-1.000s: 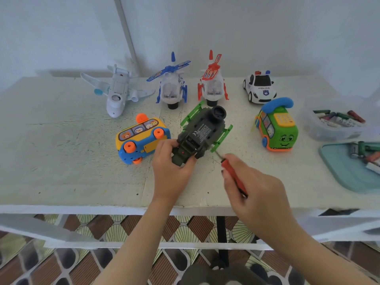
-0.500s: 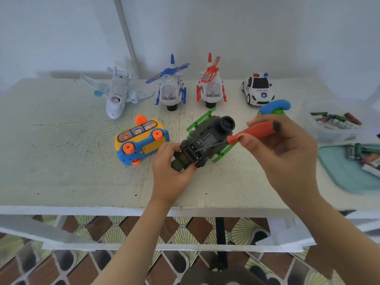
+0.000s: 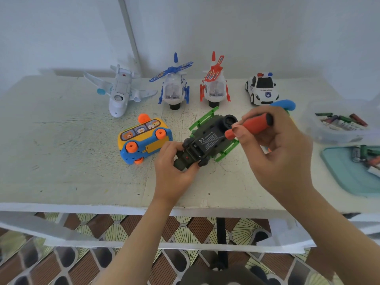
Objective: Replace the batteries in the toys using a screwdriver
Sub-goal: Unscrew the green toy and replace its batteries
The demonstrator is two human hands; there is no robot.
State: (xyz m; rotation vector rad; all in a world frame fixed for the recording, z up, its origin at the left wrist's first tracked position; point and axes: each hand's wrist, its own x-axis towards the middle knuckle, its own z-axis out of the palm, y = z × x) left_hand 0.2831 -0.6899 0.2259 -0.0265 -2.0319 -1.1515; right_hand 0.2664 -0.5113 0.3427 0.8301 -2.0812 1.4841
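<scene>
Dark green toy helicopter [image 3: 207, 140], belly-up at tabletop [image 3: 61, 161] centre, tail in left hand [image 3: 172, 171] grip, green skids at 1 o'clock; right hand [image 3: 275, 149] grip on red-handled screwdriver [image 3: 249, 125], tip indistinct.

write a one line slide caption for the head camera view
Left hand steadies an upturned dark green toy while the right hand brings a red-handled screwdriver to its underside.

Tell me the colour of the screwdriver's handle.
Red-orange with a black end cap, on the screwdriver in the right hand; head view.
</scene>
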